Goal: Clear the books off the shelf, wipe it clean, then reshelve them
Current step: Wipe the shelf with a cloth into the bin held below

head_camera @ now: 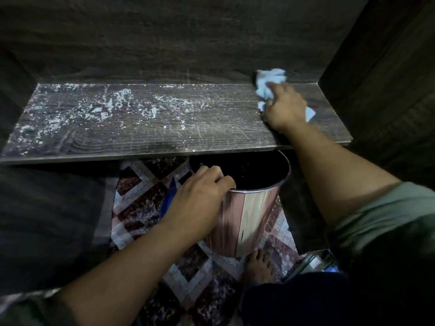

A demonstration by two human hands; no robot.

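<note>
The shelf [211, 128] carries no books, and white dust and crumbs [113, 107] are scattered over it, thickest across its left half and thinning toward the right. At the right back corner, the right hand [284, 107] presses a crumpled pale blue cloth [268, 81] onto the board, fingers curled over it, so wiping looks to be starting from that end. Below the front edge, the left hand [202, 196] grips the near rim of a shiny metal bin [249, 215], fingers hooked over the lip, with the mouth tucked partly under the board right of centre. The bin stands over a patterned rug [141, 198], beside a bare foot [257, 267]. The main risk is the mismatch: most debris lies well left of the bin's mouth, so a sweep straight off the front edge there would likely drop grit onto the rug. A fast stroke may also flick crumbs past the rim, and the one-handed rim hold could let the bin tip.
</note>
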